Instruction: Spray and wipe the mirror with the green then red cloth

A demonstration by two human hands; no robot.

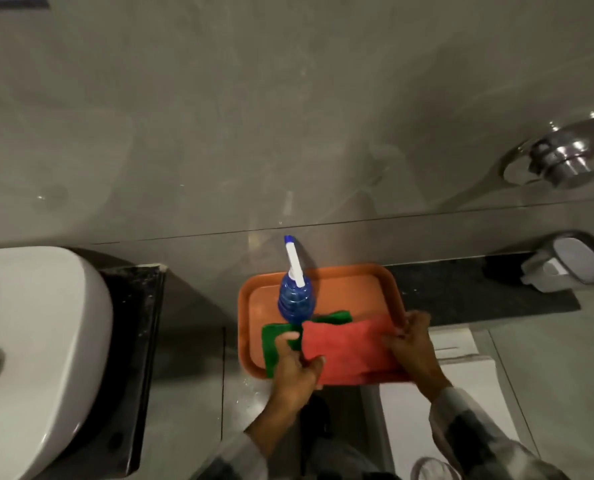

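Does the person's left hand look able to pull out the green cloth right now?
Probably yes. The left hand already rests on the green cloth, but the red cloth overlaps it and the spray bottle may stand on its far edge.

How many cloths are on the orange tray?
2. The red cloth lies on the near right part of the orange tray, held by both hands. The green cloth lies left of it, partly under it. More could be hidden below.
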